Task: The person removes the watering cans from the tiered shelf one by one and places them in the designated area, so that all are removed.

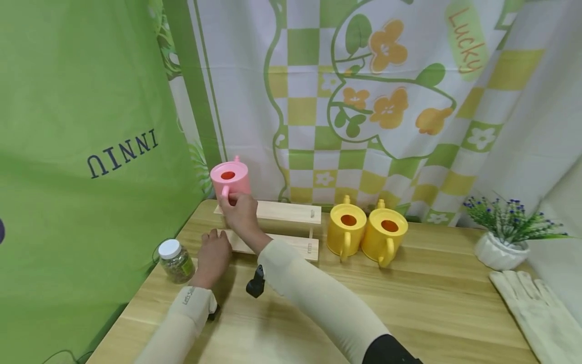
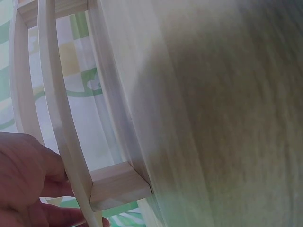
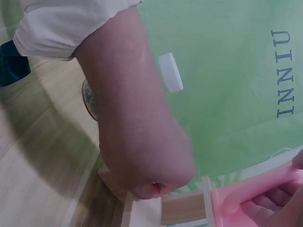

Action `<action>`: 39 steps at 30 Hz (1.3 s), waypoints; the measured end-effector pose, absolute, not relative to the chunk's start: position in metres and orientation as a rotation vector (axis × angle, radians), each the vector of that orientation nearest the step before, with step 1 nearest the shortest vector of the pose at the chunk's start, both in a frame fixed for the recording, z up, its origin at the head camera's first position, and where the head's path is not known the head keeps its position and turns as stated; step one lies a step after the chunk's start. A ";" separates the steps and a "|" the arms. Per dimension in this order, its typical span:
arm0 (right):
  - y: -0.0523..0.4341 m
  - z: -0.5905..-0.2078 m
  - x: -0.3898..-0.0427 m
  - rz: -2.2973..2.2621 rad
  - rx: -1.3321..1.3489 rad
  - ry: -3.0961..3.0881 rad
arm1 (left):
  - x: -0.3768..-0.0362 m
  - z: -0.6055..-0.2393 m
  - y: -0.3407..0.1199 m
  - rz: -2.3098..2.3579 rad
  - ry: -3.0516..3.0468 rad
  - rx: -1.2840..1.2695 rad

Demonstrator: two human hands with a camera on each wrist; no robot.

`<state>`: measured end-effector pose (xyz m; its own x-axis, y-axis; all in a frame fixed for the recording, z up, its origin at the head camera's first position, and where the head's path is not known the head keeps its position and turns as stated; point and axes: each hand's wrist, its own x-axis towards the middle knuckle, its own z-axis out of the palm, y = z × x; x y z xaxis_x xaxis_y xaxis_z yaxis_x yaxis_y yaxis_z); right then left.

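My right hand (image 1: 242, 215) grips the handle of a pink watering can (image 1: 233, 183), which stands at the left end of the upper board of a two-step wooden rack (image 1: 291, 211). In the right wrist view, fingers (image 3: 272, 201) curl through the pink handle. My left hand (image 1: 215, 255) holds the left end of the rack's lower, front board. The left wrist view has that hand (image 2: 26, 175) with its fingers around the rack's slat (image 2: 59, 99), beside an end block (image 2: 120, 187).
Two yellow watering cans (image 1: 346, 227) (image 1: 384, 235) stand right of the rack. A white-lidded jar (image 1: 176, 263) is beside my left wrist. At the far right are a potted plant (image 1: 502, 247) and pale gloves (image 1: 541, 313). Curtains (image 1: 300, 111) hang behind the wooden table (image 1: 436, 298).
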<state>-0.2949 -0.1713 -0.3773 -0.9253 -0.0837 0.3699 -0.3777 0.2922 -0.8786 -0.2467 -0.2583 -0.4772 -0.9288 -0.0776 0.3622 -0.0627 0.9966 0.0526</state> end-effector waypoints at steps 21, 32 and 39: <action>-0.150 -0.371 -0.294 1.683 0.481 -2.391 | -0.248 -0.480 -0.261 -0.074 -2.796 0.065; -0.099 -0.370 -0.287 1.753 0.495 -2.322 | -0.248 -0.488 -0.258 -0.085 -2.717 -0.017; -0.046 -0.360 -0.277 1.729 0.549 -2.312 | -0.246 -0.485 -0.260 -0.004 -2.701 -0.056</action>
<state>-0.2771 -0.0460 -0.3601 -0.9105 -0.1722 0.3760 -0.4093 0.2455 -0.8787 -0.2461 -0.2603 -0.4852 -0.9038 0.0389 0.4261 0.0400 0.9992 -0.0062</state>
